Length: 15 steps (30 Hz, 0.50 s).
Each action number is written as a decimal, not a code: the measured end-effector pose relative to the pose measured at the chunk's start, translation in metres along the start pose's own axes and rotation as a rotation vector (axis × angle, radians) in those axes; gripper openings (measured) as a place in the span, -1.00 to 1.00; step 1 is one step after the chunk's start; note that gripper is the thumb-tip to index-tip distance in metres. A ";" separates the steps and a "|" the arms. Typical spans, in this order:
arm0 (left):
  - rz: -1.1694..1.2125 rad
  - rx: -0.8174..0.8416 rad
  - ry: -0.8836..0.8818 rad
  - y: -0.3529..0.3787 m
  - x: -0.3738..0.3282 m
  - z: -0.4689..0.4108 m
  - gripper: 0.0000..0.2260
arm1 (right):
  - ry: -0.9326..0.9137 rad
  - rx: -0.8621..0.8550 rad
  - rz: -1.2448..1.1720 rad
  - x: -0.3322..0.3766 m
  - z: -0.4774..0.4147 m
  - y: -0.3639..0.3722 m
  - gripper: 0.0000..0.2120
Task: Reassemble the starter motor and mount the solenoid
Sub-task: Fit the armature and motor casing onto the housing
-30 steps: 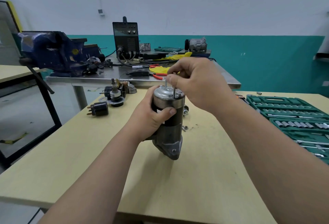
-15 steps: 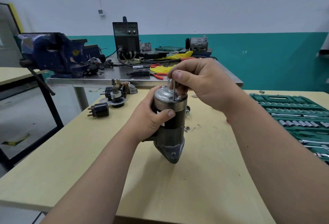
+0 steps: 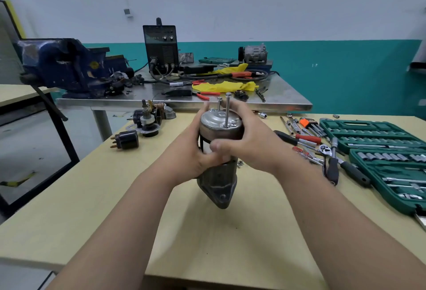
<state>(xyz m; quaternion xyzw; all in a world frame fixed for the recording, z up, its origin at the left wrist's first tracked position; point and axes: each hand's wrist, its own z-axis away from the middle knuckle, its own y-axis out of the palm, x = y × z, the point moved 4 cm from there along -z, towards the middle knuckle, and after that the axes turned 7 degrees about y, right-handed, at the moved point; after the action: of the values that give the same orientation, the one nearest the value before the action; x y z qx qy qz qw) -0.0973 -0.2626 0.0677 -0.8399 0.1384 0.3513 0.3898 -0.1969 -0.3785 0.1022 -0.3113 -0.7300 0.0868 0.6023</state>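
Observation:
The starter motor [image 3: 220, 128] stands upright on the yellow table [image 3: 230, 239], nose down, silver end cap on top. Two long through bolts [image 3: 227, 109] stick up out of the cap. My left hand [image 3: 189, 151] grips the motor body from the left. From the right, my right hand [image 3: 249, 144] wraps around the body, thumb in front. The black solenoid [image 3: 126, 139] lies on the table to the left, apart from both hands. Beyond the solenoid lie more motor parts [image 3: 148, 119].
Loose hand tools [image 3: 318, 146] and two open green socket cases [image 3: 391, 151] fill the table's right side. A small nut [image 3: 240, 163] lies by the motor. Behind stands a steel bench [image 3: 161, 98] with a blue vise [image 3: 64, 66], a black welder [image 3: 160, 45] and yellow gloves.
My right hand has let go of the through bolt on top and dropped down to grip the motor body. Both bolts now stand free above the cap.

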 end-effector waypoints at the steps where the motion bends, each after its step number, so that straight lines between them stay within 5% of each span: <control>1: -0.139 -0.066 -0.041 0.001 0.002 0.006 0.10 | -0.018 -0.039 -0.050 -0.005 0.000 0.003 -0.33; 3: -0.290 -0.339 -0.126 0.010 0.004 0.029 0.15 | -0.042 -0.119 -0.135 -0.009 -0.001 0.006 -0.38; 6: 0.039 -0.544 -0.257 0.046 0.011 0.065 0.15 | -0.054 -0.196 -0.202 -0.015 -0.001 0.011 -0.39; 11: 0.303 -0.449 -0.310 0.053 0.022 0.052 0.11 | -0.042 -0.218 -0.242 -0.022 -0.004 0.004 -0.44; 15: 0.285 -0.345 -0.217 0.049 0.024 0.040 -0.25 | -0.030 -0.188 -0.271 -0.028 -0.007 -0.011 -0.46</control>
<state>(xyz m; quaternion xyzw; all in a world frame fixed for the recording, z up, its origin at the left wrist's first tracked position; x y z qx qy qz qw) -0.1243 -0.2637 0.0053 -0.8234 0.1509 0.5093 0.1995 -0.1918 -0.4046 0.0861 -0.2637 -0.7790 -0.0592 0.5658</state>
